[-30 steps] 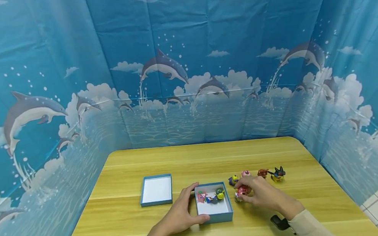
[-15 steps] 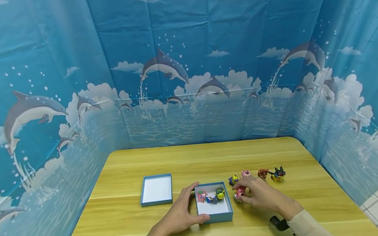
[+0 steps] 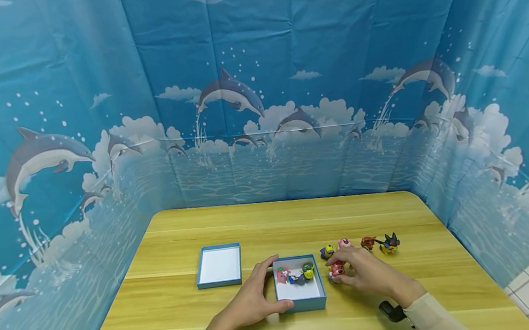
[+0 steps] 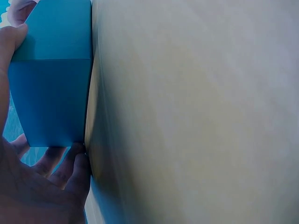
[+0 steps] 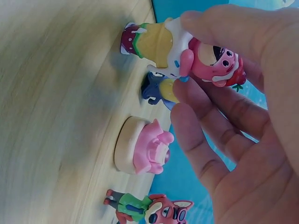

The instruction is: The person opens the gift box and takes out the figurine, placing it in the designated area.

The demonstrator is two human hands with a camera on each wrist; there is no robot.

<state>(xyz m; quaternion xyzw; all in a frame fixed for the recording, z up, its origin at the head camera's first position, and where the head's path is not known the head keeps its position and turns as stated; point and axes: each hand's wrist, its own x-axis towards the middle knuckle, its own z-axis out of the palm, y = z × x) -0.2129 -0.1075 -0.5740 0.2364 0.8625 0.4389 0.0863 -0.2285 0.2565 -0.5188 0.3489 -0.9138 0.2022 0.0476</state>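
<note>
"Status, L side?"

"Saw L grip [image 3: 251, 298] clasped on blue box [image 3: 308, 305], thumb [image 4: 14, 38] at near L corner, fingers [image 4: 70, 170] along L side."

"And R?"

"Saw R grip [image 3: 365, 272] pinching pink fig. [image 5: 175, 49] just R of box; couldn't tell re: base contact w/ desk [image 3: 163, 304]."

"Contents?"

"Counted 3 small figs. [image 3: 307, 271] in box, toward far side."

"Nearby?"

"Noted yellow-blue fig. [image 3: 327, 251], pink-and-cream fig. [image 5: 147, 149] & fox fig. [image 5: 135, 205] just beyond R grip, plus black-eared fig. [image 3: 389, 244] farther R. Spotted blue lid [image 3: 219, 266] on desk, L of box."
</note>
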